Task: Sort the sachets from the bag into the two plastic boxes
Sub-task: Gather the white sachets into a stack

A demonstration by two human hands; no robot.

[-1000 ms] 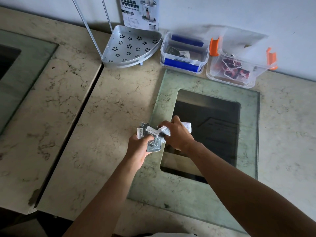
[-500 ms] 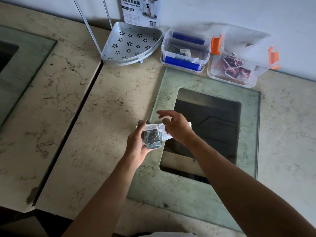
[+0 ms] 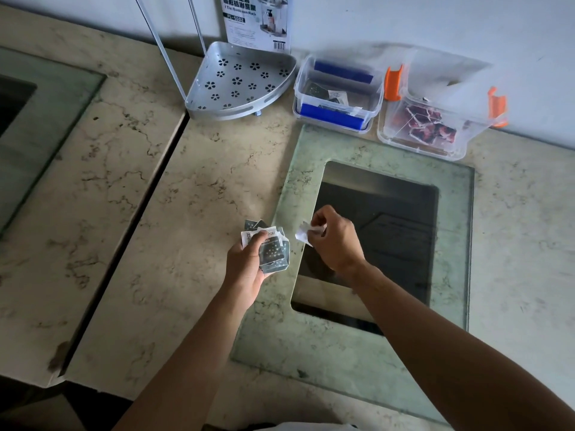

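My left hand (image 3: 245,269) grips a stack of sachets (image 3: 273,251), dark ones with white dots and white ones. My right hand (image 3: 336,241) pinches a small white sachet (image 3: 306,234) just right of the stack, apart from it. At the back stands a clear box with blue clips (image 3: 339,115) that holds a few dark and white sachets. Right of it stands a clear box with orange clips (image 3: 420,147), with red-brown sachets (image 3: 431,127) inside. Both boxes are open. No bag is in view.
A marble counter (image 3: 193,194) lies under my hands, with a glass panel (image 3: 454,219) over a dark recess to the right. A perforated metal corner shelf (image 3: 239,82) and its printed card (image 3: 258,20) stand at the back by the wall. A gap (image 3: 130,244) splits the counter at left.
My right hand has drawn one white sachet off the stack and moved right, away from my left hand. The left hand keeps the stack in nearly the same place.
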